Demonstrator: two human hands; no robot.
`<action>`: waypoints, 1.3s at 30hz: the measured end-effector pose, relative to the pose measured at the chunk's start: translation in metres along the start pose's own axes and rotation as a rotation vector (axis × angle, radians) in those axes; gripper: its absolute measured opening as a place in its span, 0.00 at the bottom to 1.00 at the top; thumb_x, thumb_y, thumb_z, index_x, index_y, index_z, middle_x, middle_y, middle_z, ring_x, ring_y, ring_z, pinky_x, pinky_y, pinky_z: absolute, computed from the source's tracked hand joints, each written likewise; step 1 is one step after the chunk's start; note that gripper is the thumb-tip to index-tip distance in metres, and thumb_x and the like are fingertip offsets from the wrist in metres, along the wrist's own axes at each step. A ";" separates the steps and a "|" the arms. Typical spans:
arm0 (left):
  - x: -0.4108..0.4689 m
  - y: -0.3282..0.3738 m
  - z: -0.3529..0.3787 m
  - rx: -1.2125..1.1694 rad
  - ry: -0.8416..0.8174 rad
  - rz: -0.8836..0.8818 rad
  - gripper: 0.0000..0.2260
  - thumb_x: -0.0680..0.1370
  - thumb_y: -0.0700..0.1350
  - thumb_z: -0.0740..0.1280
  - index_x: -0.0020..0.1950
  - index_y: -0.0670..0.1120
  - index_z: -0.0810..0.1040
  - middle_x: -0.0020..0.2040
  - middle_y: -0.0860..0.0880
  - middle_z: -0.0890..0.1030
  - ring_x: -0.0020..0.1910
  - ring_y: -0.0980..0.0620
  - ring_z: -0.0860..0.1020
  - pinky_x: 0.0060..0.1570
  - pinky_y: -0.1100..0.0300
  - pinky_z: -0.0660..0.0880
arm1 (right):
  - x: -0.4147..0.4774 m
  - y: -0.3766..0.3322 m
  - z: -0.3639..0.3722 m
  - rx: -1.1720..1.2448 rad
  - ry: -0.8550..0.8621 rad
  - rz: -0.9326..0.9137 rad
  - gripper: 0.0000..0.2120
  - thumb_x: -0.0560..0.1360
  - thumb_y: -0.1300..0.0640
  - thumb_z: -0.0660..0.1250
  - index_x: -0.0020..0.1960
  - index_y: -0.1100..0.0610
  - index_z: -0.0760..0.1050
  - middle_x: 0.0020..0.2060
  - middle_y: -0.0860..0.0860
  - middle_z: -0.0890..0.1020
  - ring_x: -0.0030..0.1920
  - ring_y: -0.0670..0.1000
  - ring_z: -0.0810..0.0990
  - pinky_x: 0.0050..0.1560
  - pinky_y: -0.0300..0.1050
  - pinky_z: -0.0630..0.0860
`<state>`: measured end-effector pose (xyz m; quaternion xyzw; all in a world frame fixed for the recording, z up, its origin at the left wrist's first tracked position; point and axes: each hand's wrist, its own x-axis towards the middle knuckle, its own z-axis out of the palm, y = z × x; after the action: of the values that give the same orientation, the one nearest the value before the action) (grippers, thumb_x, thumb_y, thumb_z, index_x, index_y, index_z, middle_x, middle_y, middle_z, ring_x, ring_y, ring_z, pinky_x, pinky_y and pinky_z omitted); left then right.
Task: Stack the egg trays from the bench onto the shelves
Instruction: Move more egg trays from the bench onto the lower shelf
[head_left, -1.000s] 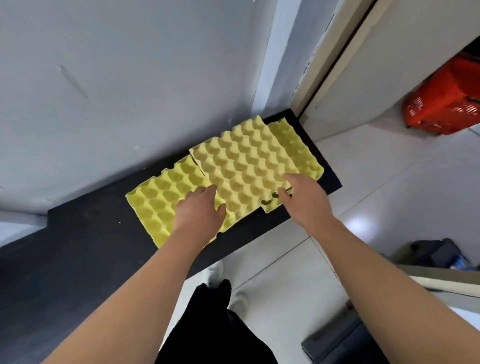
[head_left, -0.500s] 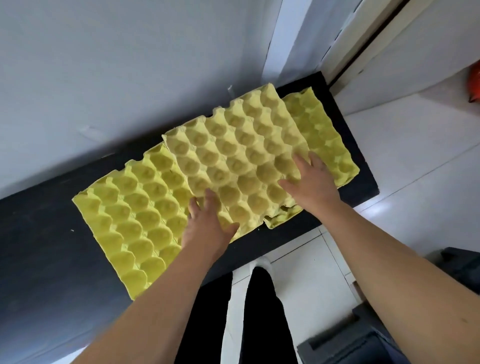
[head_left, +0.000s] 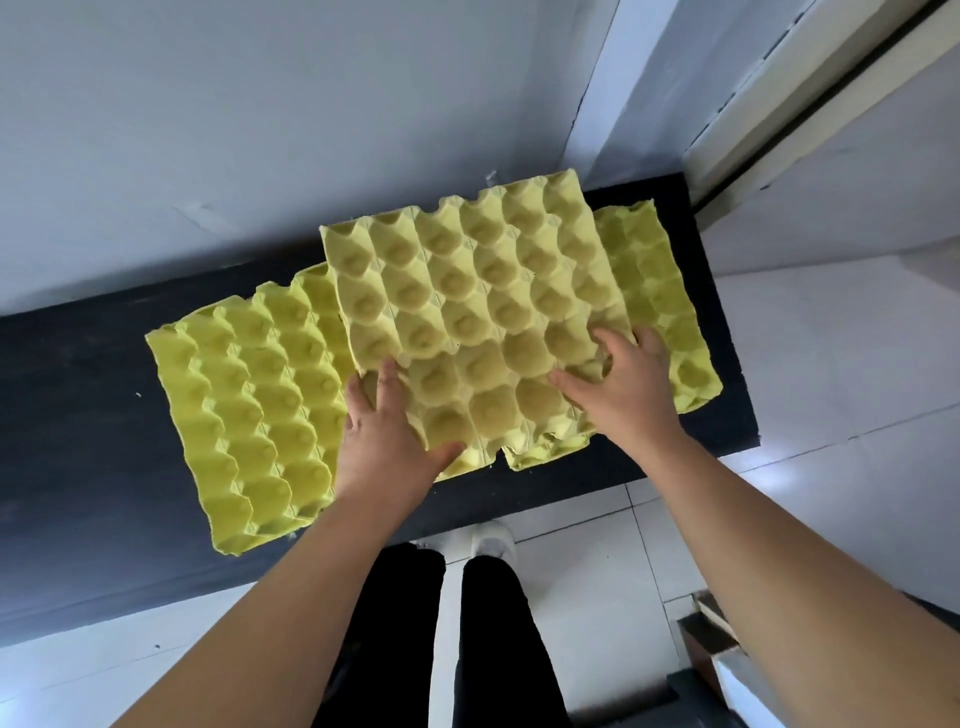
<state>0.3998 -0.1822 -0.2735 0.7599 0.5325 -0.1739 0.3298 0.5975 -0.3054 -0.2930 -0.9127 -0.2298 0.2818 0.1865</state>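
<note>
The left hand (head_left: 387, 436) clasps the near-left corner of the middle tray (head_left: 467, 312), fingers curled over its side edge and thumb at the near edge. The right hand (head_left: 628, 389) grips the near-right side, fingertips hooked into the cups. The tray lies cups up, its long axis running away toward the wall (head_left: 260, 104), skewed slightly leftward. It overlaps the left tray (head_left: 249, 405) and right tray (head_left: 660, 291) on the black bench (head_left: 78, 415). Below are a pale tiled floor (head_left: 831, 364) and white shoes (head_left: 491, 535).
</note>
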 end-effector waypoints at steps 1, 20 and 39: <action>-0.007 0.001 -0.007 -0.009 0.020 0.004 0.52 0.68 0.58 0.75 0.78 0.55 0.41 0.78 0.45 0.44 0.73 0.37 0.62 0.67 0.45 0.67 | -0.005 -0.004 -0.006 0.010 0.007 -0.017 0.38 0.65 0.34 0.70 0.69 0.52 0.69 0.71 0.60 0.61 0.72 0.62 0.57 0.65 0.66 0.66; -0.225 -0.075 -0.201 -0.410 0.544 0.030 0.48 0.63 0.58 0.78 0.76 0.59 0.54 0.76 0.56 0.54 0.67 0.52 0.70 0.60 0.56 0.70 | -0.166 -0.222 -0.125 -0.076 0.138 -0.582 0.35 0.68 0.34 0.67 0.67 0.54 0.71 0.70 0.59 0.64 0.71 0.58 0.60 0.70 0.58 0.61; -0.434 -0.412 -0.336 -0.565 0.912 -0.218 0.47 0.64 0.58 0.78 0.77 0.51 0.58 0.75 0.52 0.60 0.67 0.53 0.67 0.61 0.64 0.63 | -0.445 -0.514 0.042 -0.136 -0.087 -0.993 0.35 0.69 0.36 0.68 0.69 0.54 0.69 0.69 0.58 0.65 0.70 0.58 0.61 0.68 0.57 0.65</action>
<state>-0.1715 -0.1643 0.1065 0.5803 0.7233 0.2898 0.2367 0.0835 -0.1060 0.1071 -0.6907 -0.6618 0.1812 0.2283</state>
